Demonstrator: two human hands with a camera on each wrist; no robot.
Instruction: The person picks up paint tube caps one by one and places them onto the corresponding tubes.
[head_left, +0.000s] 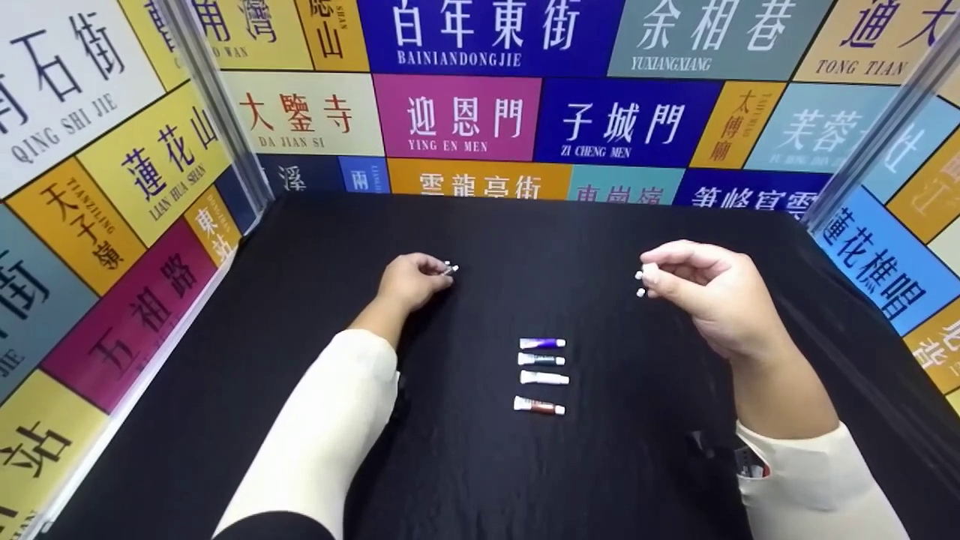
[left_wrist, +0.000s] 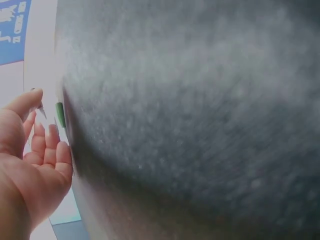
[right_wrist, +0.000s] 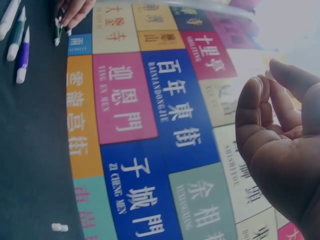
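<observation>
At the far left of the cloth, my left hand (head_left: pixel 411 280) pinches a small tube, mostly hidden by the fingers, with white caps (head_left: pixel 454 268) showing at the fingertips. A green tube (left_wrist: pixel 60 115) lies beside that hand in the left wrist view. On the right, my right hand (head_left: pixel 720 296) is raised, thumb and index finger together on a tiny white piece (head_left: pixel 651 271). Small white pieces (right_wrist: pixel 60 227) lie on the cloth near it. Between the hands, several paint tubes lie in a column: purple (head_left: pixel 541 343), dark green (head_left: pixel 541 360), white (head_left: pixel 544 378) and brown (head_left: pixel 539 406).
Black cloth (head_left: pixel 465 465) covers the table. Panels of colourful street-name signs (head_left: pixel 457 116) stand behind and along both sides, with clear upright edges (head_left: pixel 225 105) at the corners. Pale sleeves (head_left: pixel 322 420) cover both forearms.
</observation>
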